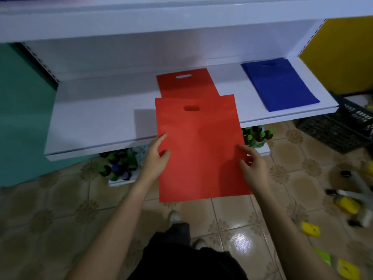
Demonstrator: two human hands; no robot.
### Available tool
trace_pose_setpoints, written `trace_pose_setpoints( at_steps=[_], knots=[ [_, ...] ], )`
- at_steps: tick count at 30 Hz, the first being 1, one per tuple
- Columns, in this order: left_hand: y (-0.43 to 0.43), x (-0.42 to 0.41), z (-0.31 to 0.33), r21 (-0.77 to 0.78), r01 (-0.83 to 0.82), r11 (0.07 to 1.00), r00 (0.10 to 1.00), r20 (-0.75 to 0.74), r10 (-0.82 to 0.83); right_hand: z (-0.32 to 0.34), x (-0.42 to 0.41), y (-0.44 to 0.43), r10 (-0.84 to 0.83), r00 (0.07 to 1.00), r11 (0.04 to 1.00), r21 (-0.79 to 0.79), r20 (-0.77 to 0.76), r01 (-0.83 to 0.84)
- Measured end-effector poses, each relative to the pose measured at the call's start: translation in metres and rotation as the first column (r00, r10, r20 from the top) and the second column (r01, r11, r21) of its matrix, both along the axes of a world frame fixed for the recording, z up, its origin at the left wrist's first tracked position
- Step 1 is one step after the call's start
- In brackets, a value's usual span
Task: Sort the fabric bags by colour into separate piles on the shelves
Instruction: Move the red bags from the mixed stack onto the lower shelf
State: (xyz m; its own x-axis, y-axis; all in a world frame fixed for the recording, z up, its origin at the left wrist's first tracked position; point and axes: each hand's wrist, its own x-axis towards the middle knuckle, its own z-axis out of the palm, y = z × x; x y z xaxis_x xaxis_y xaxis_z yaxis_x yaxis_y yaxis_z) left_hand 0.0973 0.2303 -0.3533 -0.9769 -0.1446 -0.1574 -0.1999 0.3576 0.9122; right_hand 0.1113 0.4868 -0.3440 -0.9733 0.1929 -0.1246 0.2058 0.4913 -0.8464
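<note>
Left hand (156,156) and right hand (253,168) pinch the flat red fabric bag (199,148) in their fingers, so slide it level, squarely onto the shelved red fabric bag (187,83).

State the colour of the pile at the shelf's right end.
The pile is blue; the head view shows it.

we log: beige patterned tile floor (60,209), glossy | black plastic crate (333,134) on it at far right | green-capped bottles (257,136) clustered low, second cluster (117,164) further left | yellow panel (343,53) upper right | teal wall (22,118) left | yellow packs (310,229) scattered right, blurred
</note>
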Motion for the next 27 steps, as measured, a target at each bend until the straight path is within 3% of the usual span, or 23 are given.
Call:
trace_pose_setpoints(
  at_steps=[7,16,27],
  knots=[
    [-0.021,-0.103,-0.02,-0.109,0.062,0.992,0.998,0.037,-0.058,-0.019,-0.098,-0.021,0.099,0.994,0.992,0.088,-0.052,-0.094],
    [-0.027,-0.212,-0.04,-0.266,0.011,0.964,0.999,0.044,0.0,-0.043,-0.217,-0.02,0.196,0.98,0.974,0.107,0.037,-0.199],
    [-0.019,-0.257,-0.103,-0.368,-0.139,0.919,0.99,-0.041,0.133,-0.102,-0.289,-0.007,0.319,0.947,0.916,0.243,0.045,-0.32]
  ],
)
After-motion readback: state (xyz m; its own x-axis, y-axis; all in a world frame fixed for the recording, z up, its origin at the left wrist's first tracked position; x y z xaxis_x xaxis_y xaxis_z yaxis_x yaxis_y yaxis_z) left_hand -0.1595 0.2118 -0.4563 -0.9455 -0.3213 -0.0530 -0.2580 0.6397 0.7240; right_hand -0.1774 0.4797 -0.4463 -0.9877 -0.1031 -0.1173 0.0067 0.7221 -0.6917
